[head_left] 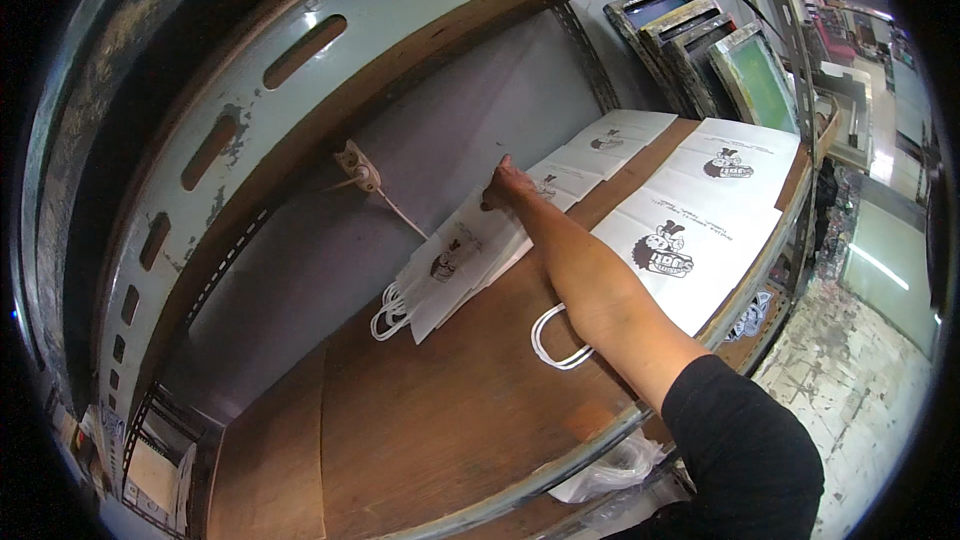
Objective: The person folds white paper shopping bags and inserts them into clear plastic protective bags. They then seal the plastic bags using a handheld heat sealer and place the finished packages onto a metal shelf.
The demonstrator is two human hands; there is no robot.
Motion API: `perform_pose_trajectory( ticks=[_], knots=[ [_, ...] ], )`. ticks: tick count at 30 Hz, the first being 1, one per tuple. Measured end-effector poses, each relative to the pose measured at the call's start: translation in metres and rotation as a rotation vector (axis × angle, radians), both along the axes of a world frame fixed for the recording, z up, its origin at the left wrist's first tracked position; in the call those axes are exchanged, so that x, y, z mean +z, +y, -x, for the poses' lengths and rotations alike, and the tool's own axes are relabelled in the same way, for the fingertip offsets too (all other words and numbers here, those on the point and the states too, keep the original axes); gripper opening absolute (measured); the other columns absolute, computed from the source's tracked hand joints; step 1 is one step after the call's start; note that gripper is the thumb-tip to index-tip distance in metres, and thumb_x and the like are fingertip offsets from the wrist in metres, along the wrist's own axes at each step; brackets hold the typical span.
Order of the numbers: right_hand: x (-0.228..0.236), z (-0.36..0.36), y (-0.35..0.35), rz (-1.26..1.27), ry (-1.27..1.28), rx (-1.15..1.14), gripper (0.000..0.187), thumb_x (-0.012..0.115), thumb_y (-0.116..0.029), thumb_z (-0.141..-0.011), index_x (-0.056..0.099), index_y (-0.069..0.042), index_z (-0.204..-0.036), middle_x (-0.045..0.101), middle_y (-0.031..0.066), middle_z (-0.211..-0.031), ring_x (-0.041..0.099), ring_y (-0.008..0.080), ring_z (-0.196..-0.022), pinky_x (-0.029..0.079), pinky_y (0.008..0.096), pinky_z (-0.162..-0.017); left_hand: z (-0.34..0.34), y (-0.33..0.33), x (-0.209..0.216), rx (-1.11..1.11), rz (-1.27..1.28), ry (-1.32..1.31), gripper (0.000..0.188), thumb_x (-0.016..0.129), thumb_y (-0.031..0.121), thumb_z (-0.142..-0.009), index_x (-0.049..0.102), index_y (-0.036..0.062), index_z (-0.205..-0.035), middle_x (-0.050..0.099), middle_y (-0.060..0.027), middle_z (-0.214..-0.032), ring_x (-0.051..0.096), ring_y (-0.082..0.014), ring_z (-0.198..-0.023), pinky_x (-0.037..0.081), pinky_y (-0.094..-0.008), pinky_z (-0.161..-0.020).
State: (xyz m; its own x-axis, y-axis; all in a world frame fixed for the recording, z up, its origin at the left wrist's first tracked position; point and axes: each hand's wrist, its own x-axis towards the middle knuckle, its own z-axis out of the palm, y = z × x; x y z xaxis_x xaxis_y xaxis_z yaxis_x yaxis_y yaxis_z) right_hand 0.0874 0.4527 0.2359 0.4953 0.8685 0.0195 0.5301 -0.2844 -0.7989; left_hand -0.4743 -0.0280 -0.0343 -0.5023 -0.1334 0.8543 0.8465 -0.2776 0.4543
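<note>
My right hand (508, 186) reaches across the shelf to a back row of white paper bags. It is at the edge of a printed bag (470, 245) with a dark cartoon figure on it. The fingers are mostly hidden behind the hand, so their grip is unclear. White twisted handles (392, 316) stick out at the near end of this row, where several bags overlap. Under my forearm and to its right lies another printed white bag (690, 250), with its loop handle (556, 340) on the brown board. My left hand is out of view.
The bags lie on a brown wooden shelf (420, 430) with a metal front edge. Several framed screens (755, 75) lean at the far right end. A slotted metal beam (300, 50) crosses above. A power socket strip (358, 168) hangs at the back wall, and clear plastic (610, 470) lies below the edge.
</note>
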Motion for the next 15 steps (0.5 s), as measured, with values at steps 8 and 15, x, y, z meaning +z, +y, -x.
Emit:
perform_pose_trajectory(
  ticks=[8,15],
  knots=[
    [-0.004,-0.002,-0.022,0.037,-0.013,-0.042,0.120,0.084,-0.030,-0.076,-0.002,-0.012,-0.157,0.060,0.0123,-0.134,0.058,0.0327,-0.124,0.050,0.0468,-0.099,0.012,-0.020,-0.005,0.037,-0.080,0.022,0.041,0.068,0.017,-0.093,0.056,-0.0035,-0.127,0.065,-0.0162,-0.103,0.060,-0.0216,-0.078,0.051,-0.0308,-0.064],
    [0.007,0.013,-0.010,-0.011,-0.113,-0.243,0.119,0.086,-0.021,-0.074,0.001,-0.005,-0.156,0.068,0.0152,-0.120,0.065,0.0269,-0.113,0.053,0.0401,-0.093,0.042,0.002,0.083,0.069,-0.121,0.068,0.041,0.069,0.017,-0.093,0.057,-0.0037,-0.126,0.066,-0.0150,-0.101,0.060,-0.0203,-0.074,0.051,-0.0289,-0.059]
  ],
)
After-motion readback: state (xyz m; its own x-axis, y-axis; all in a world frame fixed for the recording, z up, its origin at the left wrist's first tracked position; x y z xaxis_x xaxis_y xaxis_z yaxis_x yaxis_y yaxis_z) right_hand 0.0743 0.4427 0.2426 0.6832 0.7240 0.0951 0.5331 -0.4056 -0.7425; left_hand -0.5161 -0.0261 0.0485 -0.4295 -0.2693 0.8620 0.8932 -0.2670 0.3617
